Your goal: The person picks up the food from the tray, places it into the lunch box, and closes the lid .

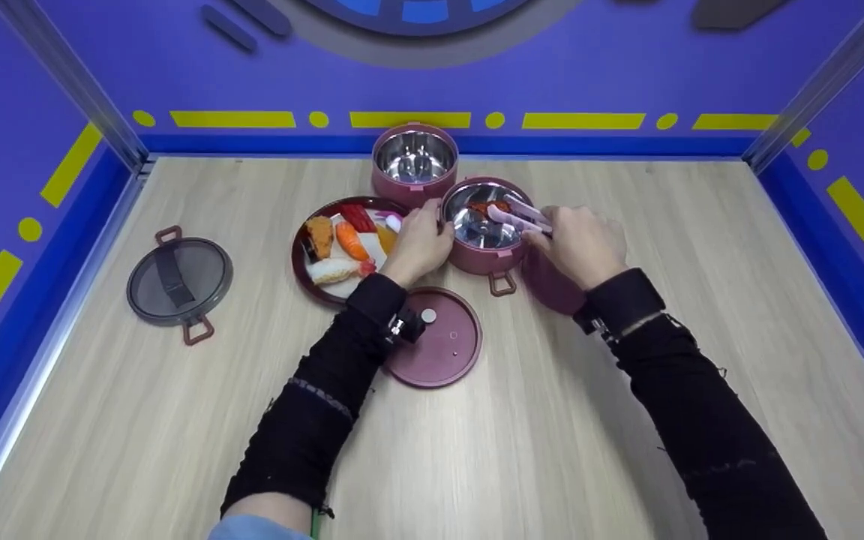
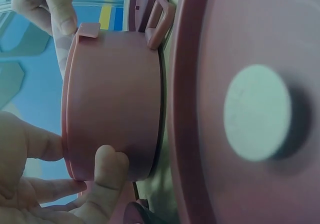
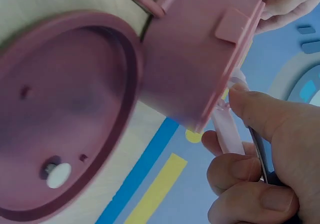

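My left hand (image 1: 423, 244) grips the left side of a dark pink round lunch container (image 1: 483, 261) with a steel inside; its thumb presses the outer wall while fingers lie at the rim. My right hand (image 1: 583, 244) holds pale pink tongs (image 1: 523, 219), their tips down inside the container. A reddish-brown piece of food (image 1: 483, 207) is at those tips; whether they pinch it I cannot tell. In the right wrist view the thumb and curled fingers close round the tongs (image 3: 227, 131). Left of the container, a dark red plate (image 1: 298, 259) bears several toy-like foods, including shrimp sushi (image 1: 334, 270).
A second steel-lined pink container (image 1: 415, 187) stands behind. One pink lid (image 1: 439, 352) lies in front, under the left wrist; another lid (image 1: 552, 285) lies beside the right wrist. A grey translucent lid (image 1: 211, 274) with brown clasps lies far left. Blue walls (image 1: 627, 67) enclose the table.
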Demonstrator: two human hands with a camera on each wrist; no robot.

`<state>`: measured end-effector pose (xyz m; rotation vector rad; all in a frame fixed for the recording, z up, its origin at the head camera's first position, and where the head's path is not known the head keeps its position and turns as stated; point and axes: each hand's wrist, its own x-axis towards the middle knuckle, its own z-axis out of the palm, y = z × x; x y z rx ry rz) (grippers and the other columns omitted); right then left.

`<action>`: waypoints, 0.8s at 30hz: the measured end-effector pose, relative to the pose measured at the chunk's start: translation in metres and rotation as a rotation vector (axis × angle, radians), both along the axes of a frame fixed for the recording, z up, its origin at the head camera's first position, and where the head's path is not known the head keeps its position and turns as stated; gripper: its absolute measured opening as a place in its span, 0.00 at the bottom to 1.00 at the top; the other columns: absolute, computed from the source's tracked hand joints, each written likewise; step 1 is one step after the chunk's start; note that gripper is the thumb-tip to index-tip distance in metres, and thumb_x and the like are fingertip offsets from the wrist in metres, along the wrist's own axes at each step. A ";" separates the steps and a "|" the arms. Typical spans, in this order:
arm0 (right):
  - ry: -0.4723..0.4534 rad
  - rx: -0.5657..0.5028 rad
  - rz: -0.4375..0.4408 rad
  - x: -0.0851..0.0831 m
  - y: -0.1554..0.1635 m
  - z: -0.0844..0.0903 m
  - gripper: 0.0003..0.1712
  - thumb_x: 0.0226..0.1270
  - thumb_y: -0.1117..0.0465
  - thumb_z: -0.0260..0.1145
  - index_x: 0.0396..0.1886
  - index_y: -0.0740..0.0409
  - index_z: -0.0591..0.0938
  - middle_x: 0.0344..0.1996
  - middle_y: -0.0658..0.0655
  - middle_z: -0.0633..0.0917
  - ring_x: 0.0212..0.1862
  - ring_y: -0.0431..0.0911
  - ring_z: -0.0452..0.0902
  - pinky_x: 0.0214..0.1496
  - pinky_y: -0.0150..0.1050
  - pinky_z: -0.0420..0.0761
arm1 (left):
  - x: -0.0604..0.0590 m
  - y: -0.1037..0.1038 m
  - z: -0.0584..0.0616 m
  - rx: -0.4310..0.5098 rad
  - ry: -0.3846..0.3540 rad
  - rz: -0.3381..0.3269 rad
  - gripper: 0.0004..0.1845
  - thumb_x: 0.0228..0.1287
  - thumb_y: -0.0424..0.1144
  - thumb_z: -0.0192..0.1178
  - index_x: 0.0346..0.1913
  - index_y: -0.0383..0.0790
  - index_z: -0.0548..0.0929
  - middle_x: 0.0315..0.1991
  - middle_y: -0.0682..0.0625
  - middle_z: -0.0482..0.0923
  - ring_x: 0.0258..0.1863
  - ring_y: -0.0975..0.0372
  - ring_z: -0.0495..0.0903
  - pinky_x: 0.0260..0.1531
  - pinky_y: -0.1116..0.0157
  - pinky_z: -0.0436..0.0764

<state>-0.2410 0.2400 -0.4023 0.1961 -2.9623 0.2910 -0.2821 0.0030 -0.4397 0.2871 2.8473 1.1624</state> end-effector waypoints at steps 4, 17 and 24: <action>-0.003 0.038 -0.009 -0.005 -0.004 0.005 0.21 0.70 0.44 0.72 0.48 0.57 0.90 0.29 0.64 0.87 0.30 0.63 0.84 0.28 0.58 0.78 | 0.001 -0.001 0.001 -0.003 -0.009 0.002 0.28 0.79 0.40 0.54 0.76 0.33 0.68 0.69 0.35 0.76 0.71 0.48 0.73 0.74 0.54 0.70; 0.006 0.100 -0.047 -0.015 -0.018 0.004 0.22 0.69 0.46 0.73 0.38 0.63 0.88 0.32 0.69 0.89 0.35 0.68 0.86 0.33 0.63 0.82 | 0.002 -0.002 -0.001 0.010 0.001 -0.012 0.28 0.78 0.39 0.54 0.76 0.32 0.68 0.71 0.35 0.75 0.73 0.47 0.72 0.76 0.54 0.68; -0.034 0.178 -0.089 -0.017 -0.026 0.006 0.22 0.70 0.48 0.70 0.37 0.66 0.87 0.35 0.70 0.89 0.37 0.69 0.87 0.36 0.64 0.84 | 0.002 -0.002 -0.002 0.004 0.018 -0.017 0.29 0.78 0.39 0.54 0.76 0.30 0.68 0.70 0.33 0.75 0.72 0.46 0.72 0.75 0.54 0.68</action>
